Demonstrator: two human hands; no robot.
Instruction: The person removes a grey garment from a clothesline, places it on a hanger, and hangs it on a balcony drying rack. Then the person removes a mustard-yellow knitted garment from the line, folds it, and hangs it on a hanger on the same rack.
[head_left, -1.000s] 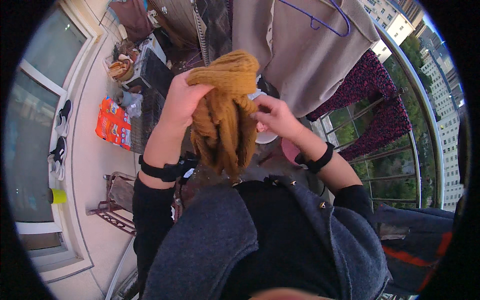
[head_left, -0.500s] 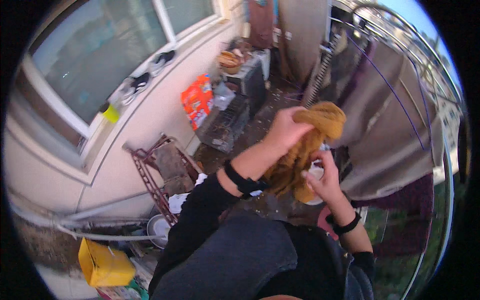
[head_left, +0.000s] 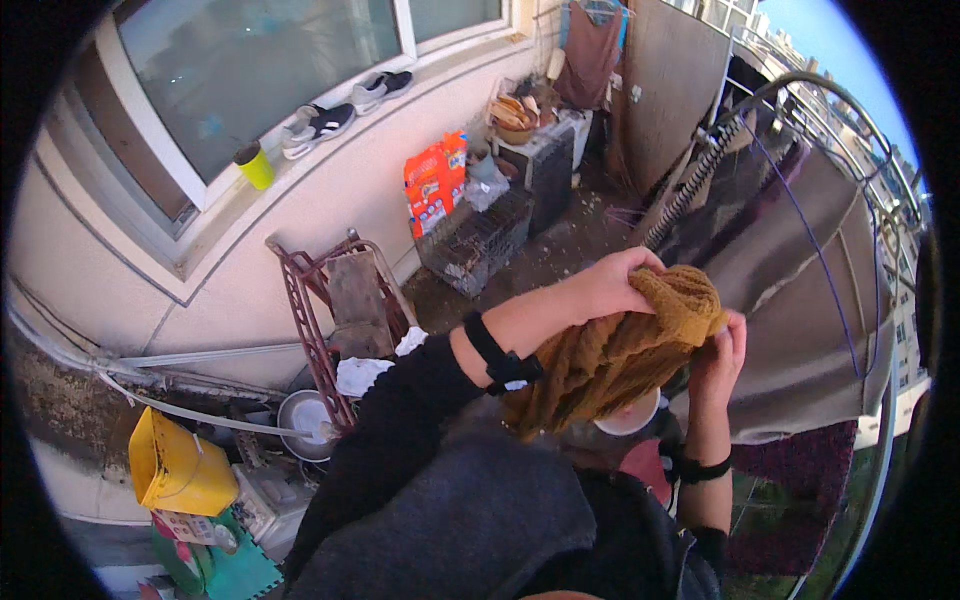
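I look down onto a narrow balcony. Along the left runs a pale wall with a large window; on its sill sit a yellow-green cup and a pair of black and white sneakers. Below the sill, an orange package leans against the wall beside a dark wire crate. A rusty red metal rack stands nearer, with a round metal basin at its foot and a yellow bucket in the lower left corner. On the right, a grey-brown cloth hangs over the curved balcony railing, just behind the hands and filling the space beyond them. A white bowl shows beneath the hands, partly hidden by the garment.

The mustard-yellow knitted garment is held up in the middle of the view, between both hands, its lower part drooping toward my dark grey clothing.

My left hand comes in from the lower left on a black-sleeved forearm with a black wrist strap. Its grip is closed over the top of the garment, palm down, fingers curled into the knit. My right hand rises from below with the forearm nearly upright and a black band at the wrist. Its fingers are bent against the garment's right edge; the grip seems closed on the fabric, though the knit hides the fingertips.
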